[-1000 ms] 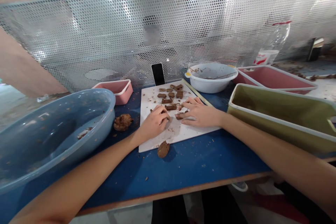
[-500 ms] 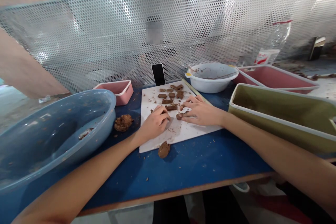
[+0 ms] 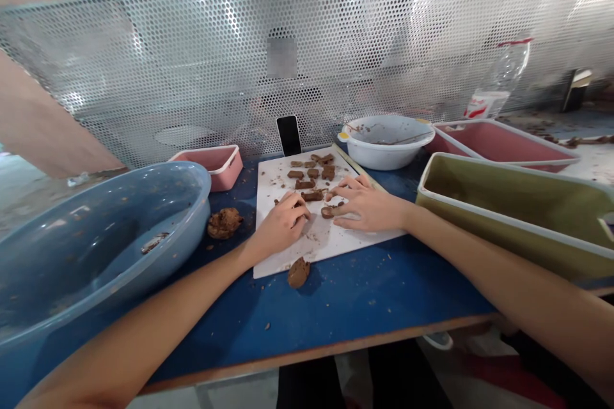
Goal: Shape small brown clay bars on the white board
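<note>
On the white board, my right hand has a small brown clay piece between its thumb and fingertips; the other fingers are bent and slightly apart. My left hand rests on the board to the left, its fingers curled down and close together. Whatever may lie under those fingers is hidden. Just beyond both hands sits a bar-shaped clay piece. Several more shaped clay pieces lie in rows farther up the board. A rounded clay lump touches the board's near edge.
At left stand a large blue basin, a rough clay lump and a small pink tub. A phone leans on the perforated metal screen. To the right are a white bowl, a pink bin and a green bin.
My right-hand fingers have shifted slightly around the small clay piece, which shows a little more now. The left hand stays almost where it was.
</note>
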A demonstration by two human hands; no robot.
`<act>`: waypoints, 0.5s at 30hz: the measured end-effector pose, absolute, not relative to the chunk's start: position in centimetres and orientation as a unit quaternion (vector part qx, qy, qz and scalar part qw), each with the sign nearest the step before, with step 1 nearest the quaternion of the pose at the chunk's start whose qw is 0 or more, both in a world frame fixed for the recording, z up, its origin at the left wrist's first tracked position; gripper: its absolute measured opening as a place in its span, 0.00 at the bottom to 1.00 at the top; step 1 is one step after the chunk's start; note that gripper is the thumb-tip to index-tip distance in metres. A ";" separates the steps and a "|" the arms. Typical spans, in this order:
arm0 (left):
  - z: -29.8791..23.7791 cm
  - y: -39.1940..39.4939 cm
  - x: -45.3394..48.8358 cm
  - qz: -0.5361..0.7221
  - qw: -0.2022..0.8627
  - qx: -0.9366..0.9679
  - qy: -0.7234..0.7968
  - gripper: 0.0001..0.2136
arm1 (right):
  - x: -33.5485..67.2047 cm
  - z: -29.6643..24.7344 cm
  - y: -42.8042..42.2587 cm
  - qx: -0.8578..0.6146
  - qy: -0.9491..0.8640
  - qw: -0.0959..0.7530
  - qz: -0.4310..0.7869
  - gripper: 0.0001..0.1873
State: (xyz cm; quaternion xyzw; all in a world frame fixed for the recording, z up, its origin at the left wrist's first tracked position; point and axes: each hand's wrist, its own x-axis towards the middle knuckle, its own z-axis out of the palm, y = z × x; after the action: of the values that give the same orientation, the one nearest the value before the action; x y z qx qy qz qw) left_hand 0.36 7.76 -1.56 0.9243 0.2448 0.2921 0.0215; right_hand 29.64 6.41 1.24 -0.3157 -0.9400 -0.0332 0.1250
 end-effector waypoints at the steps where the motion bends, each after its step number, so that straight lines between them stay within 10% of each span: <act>1: -1.5 7.8 0.4 0.292 0.021 0.924 0.245 0.13 | 29.6 1.2 6.4 -0.324 -0.937 0.124 -0.033 0.19; 15: -1.4 7.7 0.4 0.294 0.026 0.923 0.246 0.13 | 29.4 1.0 6.5 -0.357 -0.918 0.152 -0.083 0.27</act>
State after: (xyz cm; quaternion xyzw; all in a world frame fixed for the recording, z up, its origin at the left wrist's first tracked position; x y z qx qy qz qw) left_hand 0.40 7.68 -1.42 0.9232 0.2458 0.2942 0.0264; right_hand 29.44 6.54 1.02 -0.3566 -0.9181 -0.0829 0.1518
